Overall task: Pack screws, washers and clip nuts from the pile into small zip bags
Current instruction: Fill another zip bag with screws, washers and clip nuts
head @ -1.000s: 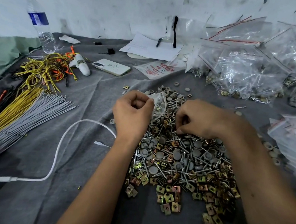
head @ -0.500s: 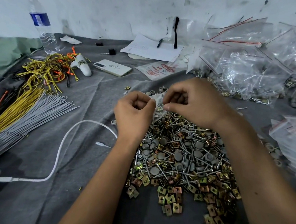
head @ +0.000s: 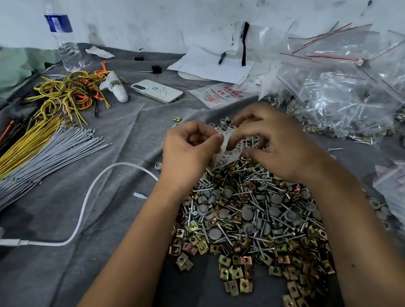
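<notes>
A pile of screws, grey washers and brass clip nuts [head: 252,216] lies on the grey cloth in the middle. Above its far edge hangs a small clear zip bag [head: 226,151] with a few screws inside. My left hand [head: 189,149] pinches the bag's top left edge between thumb and fingers. My right hand [head: 277,141] is at the bag's mouth on the right, thumb and fingertips touching the plastic, the other fingers curled over it.
Filled zip bags [head: 352,99] are heaped at the back right and along the right edge. A phone [head: 156,91], papers [head: 210,65] and a water bottle [head: 62,31] lie at the back. Yellow and grey wire bundles [head: 30,145] and a white cable [head: 87,191] occupy the left.
My right hand rose from the pile to the bag's mouth and now works at its opening. My left hand kept holding the bag.
</notes>
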Demonstrator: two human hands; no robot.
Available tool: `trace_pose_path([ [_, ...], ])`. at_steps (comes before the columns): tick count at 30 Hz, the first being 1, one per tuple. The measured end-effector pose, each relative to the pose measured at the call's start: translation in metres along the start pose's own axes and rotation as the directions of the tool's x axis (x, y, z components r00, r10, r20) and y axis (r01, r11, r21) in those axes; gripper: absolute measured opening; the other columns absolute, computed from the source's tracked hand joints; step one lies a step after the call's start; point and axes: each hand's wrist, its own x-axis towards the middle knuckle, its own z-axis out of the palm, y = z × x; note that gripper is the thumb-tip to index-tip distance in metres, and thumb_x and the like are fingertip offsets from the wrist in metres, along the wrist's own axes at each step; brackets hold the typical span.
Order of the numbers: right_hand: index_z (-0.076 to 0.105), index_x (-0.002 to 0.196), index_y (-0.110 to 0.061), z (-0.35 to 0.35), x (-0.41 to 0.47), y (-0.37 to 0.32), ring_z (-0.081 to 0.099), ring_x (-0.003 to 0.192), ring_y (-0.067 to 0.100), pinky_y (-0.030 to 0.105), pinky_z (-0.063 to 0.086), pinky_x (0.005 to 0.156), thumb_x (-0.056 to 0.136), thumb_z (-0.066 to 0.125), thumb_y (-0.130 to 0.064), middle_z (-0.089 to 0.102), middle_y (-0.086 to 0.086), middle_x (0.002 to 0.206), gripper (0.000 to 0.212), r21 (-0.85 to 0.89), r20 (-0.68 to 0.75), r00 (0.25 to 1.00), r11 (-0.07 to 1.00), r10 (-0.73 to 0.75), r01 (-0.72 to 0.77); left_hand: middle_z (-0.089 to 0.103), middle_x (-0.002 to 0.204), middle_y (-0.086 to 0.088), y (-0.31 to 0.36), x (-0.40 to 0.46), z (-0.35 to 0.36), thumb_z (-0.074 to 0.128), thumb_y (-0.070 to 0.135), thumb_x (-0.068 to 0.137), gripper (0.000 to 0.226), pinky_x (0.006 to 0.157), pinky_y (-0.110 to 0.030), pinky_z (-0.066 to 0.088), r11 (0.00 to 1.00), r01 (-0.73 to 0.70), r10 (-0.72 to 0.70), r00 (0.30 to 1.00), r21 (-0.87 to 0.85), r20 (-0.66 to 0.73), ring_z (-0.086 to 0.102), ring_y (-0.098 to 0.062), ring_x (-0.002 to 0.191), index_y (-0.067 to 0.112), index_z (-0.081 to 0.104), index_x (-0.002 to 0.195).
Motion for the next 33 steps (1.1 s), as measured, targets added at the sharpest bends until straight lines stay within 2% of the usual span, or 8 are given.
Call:
trace_pose_path([
  [7, 0.077, 0.094, -0.028, -0.020, 0.004, -0.016, 0.057, 0.101, 0.009, 0.041, 0.051, 0.093, 0.081, 0.082, -0.026, 0.065, -0.009, 0.112, 0.014, -0.029, -0.012, 1.000, 0.999, 0.020, -0.021, 0.065, 0.068, 0.001, 0.008, 0.004, -0.008, 0.064, 0.022, 0.087, 0.014, 0.049, -0.024, 0.040, 0.981, -0.011, 0.009, 1.000, -0.196, -0.014, 0.054, -0.012, 0.056, 0.020, 0.073, 0.076],
  [10, 0.078, 0.093, -0.028, -0.029, 0.007, -0.024, 0.065, 0.094, 0.006, 0.036, 0.055, 0.084, 0.077, 0.086, -0.029, 0.071, -0.012, 0.101, 0.018, 0.092, -0.057, 0.998, 0.995, 0.030, -0.025, 0.071, 0.083, 0.002, 0.008, 0.004, -0.008, 0.052, 0.040, 0.094, 0.032, 0.066, -0.031, 0.047, 0.971, 0.036, -0.046, 0.998, -0.236, -0.039, 0.063, -0.013, 0.073, 0.015, 0.071, 0.090],
  [13, 0.078, 0.090, -0.031, -0.035, 0.009, -0.027, 0.068, 0.080, 0.000, 0.023, 0.055, 0.074, 0.076, 0.087, -0.030, 0.075, -0.013, 0.086, 0.016, 0.197, -0.131, 0.991, 0.980, 0.036, -0.010, 0.076, 0.101, -0.006, 0.010, 0.001, -0.006, 0.035, 0.055, 0.103, 0.060, 0.078, -0.031, 0.056, 0.926, 0.117, -0.072, 0.988, -0.358, 0.138, 0.072, -0.017, 0.091, 0.007, 0.068, 0.114],
  [17, 0.078, 0.087, -0.028, -0.033, 0.010, -0.024, 0.071, 0.082, 0.001, 0.017, 0.057, 0.076, 0.077, 0.088, -0.025, 0.075, -0.013, 0.085, 0.014, 0.247, -0.177, 0.982, 0.969, 0.069, -0.023, 0.070, 0.117, -0.025, 0.014, -0.005, -0.003, 0.022, 0.066, 0.098, 0.078, 0.102, -0.059, 0.052, 0.928, 0.205, -0.108, 0.948, -0.312, 0.301, 0.065, -0.048, 0.117, 0.002, 0.063, 0.119],
  [23, 0.077, 0.084, -0.027, -0.032, 0.012, -0.017, 0.072, 0.083, 0.007, 0.026, 0.060, 0.079, 0.077, 0.088, -0.024, 0.076, -0.008, 0.085, 0.013, 0.303, -0.276, 0.955, 0.953, 0.108, -0.020, 0.076, 0.106, -0.022, 0.008, -0.006, -0.002, 0.045, 0.009, 0.108, 0.025, 0.077, -0.035, 0.062, 0.987, 0.109, -0.063, 0.934, -0.114, 0.352, 0.075, -0.031, 0.089, 0.003, 0.069, 0.113],
  [26, 0.077, 0.084, -0.027, -0.034, 0.013, -0.016, 0.070, 0.094, 0.014, 0.026, 0.055, 0.072, 0.079, 0.086, -0.015, 0.074, -0.002, 0.096, 0.016, 0.255, -0.319, 0.947, 0.965, 0.031, 0.055, 0.078, 0.098, -0.009, 0.003, -0.005, -0.001, 0.049, 0.006, 0.107, 0.025, 0.067, -0.037, 0.062, 0.982, -0.155, 0.145, 0.985, 0.112, 0.096, 0.077, -0.022, 0.080, 0.012, 0.073, 0.108],
  [30, 0.076, 0.084, -0.024, -0.029, 0.019, -0.013, 0.065, 0.102, 0.018, 0.031, 0.051, 0.071, 0.079, 0.081, -0.009, 0.070, -0.001, 0.102, 0.017, 0.117, -0.394, 0.917, 0.986, -0.061, 0.116, 0.072, 0.092, -0.001, 0.006, -0.004, -0.008, 0.049, 0.020, 0.096, 0.027, 0.072, -0.041, 0.054, 0.688, -0.512, 0.645, 0.756, 0.515, -0.110, 0.068, -0.021, 0.083, 0.011, 0.074, 0.102],
  [33, 0.078, 0.087, -0.019, -0.015, 0.021, -0.007, 0.064, 0.099, 0.020, 0.036, 0.055, 0.081, 0.081, 0.081, -0.007, 0.067, 0.001, 0.103, 0.013, 0.090, -0.278, 0.961, 0.995, -0.004, 0.030, 0.065, 0.093, 0.000, 0.007, -0.005, -0.005, 0.044, 0.033, 0.099, 0.036, 0.073, -0.038, 0.045, 0.618, -0.601, 0.719, 0.692, 0.507, -0.056, 0.060, -0.022, 0.086, 0.008, 0.069, 0.102],
])
